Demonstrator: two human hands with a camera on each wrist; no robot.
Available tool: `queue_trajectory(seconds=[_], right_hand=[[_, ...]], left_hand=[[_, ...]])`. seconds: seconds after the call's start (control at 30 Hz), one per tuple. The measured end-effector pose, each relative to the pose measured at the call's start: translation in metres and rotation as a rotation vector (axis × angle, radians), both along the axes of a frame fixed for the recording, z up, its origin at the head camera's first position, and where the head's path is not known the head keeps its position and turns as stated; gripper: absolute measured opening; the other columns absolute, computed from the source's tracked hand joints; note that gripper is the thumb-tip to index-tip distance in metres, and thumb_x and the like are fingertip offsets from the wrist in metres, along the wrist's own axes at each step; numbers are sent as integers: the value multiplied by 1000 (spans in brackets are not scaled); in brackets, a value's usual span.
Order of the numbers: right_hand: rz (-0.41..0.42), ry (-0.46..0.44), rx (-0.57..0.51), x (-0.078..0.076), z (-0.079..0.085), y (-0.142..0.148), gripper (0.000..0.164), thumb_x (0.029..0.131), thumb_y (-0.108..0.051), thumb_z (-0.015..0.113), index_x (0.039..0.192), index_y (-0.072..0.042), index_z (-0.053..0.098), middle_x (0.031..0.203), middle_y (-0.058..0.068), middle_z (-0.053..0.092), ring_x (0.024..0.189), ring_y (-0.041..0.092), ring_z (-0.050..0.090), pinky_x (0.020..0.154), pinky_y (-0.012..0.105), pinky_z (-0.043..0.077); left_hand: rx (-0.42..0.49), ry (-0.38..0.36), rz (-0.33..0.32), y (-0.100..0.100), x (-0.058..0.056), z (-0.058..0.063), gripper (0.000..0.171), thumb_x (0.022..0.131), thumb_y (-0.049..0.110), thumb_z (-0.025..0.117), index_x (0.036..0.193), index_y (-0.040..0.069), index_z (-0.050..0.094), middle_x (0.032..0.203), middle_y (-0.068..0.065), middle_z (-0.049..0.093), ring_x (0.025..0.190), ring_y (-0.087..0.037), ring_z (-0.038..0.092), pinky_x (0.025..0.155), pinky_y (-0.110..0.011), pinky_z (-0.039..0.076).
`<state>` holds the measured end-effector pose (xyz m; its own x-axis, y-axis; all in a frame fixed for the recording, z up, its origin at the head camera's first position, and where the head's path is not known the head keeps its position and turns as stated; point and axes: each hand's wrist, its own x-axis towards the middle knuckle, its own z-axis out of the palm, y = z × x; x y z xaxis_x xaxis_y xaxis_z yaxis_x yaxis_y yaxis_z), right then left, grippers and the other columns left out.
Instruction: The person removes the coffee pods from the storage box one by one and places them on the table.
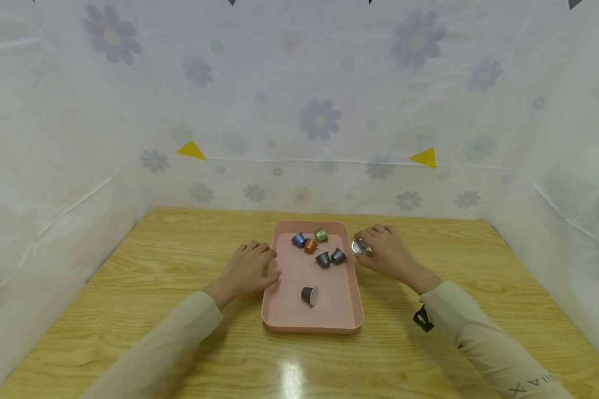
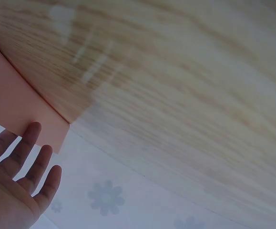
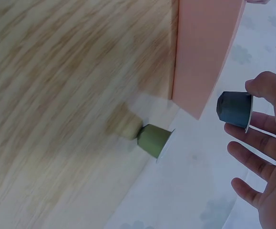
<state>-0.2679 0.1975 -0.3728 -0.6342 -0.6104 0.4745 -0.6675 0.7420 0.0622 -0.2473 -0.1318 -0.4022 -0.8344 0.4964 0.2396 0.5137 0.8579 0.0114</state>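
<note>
My right hand [image 1: 386, 252] is just off the tray's right side. Between thumb and index finger it pinches a dark blue-grey coffee capsule [image 3: 235, 107], its silver lid [image 1: 359, 246] showing in the head view; the other fingers are spread. Beyond it a green coffee capsule [image 3: 154, 140] lies on the table, mostly covered by the hand in the head view. My left hand [image 1: 247, 269] is at the left rim of the pink tray [image 1: 311, 328], its fingers loosely extended. In the left wrist view the fingertips [image 2: 34, 128] overlap the tray's outer wall.
Inside the tray lie a blue capsule [image 1: 299, 239], an orange one [image 1: 310, 246], a green one [image 1: 321, 235] and two dark grey ones [image 1: 323, 260]. A black capsule [image 1: 308, 295] lies on its side nearer the front. Flower-patterned sheeting [image 1: 319, 183] encloses the wooden table [image 1: 179, 244].
</note>
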Motion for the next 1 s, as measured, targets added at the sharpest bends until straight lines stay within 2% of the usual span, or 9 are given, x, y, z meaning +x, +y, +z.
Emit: queue_trajectory(seconds=[0.23,0.53,1.0], right_hand=[[-34,-7,-14,-4,-5,14,34,74,-25,73,101,-7,63,90,7,65,83,24,54,79,48,42],[-108,-75,-23,-9,-8,34,37,75,-26,73,104,-6,62,99,9,66,88,27,54,82,50,40],[-193,-119,-43,-15,-17,58,31,79,-23,69,103,-5,61,92,7,66,83,27,54,81,53,39]], left_hand=[[4,12,-6,0,-1,-2,41,85,45,55,110,14,63,111,-4,60,107,-26,51,90,-45,41],[3,11,-8,0,-1,-2,41,85,46,54,110,15,63,111,-4,60,107,-26,51,91,-46,41],[-6,-17,4,1,0,1,42,85,46,54,111,14,62,113,-5,59,109,-27,50,92,-46,40]])
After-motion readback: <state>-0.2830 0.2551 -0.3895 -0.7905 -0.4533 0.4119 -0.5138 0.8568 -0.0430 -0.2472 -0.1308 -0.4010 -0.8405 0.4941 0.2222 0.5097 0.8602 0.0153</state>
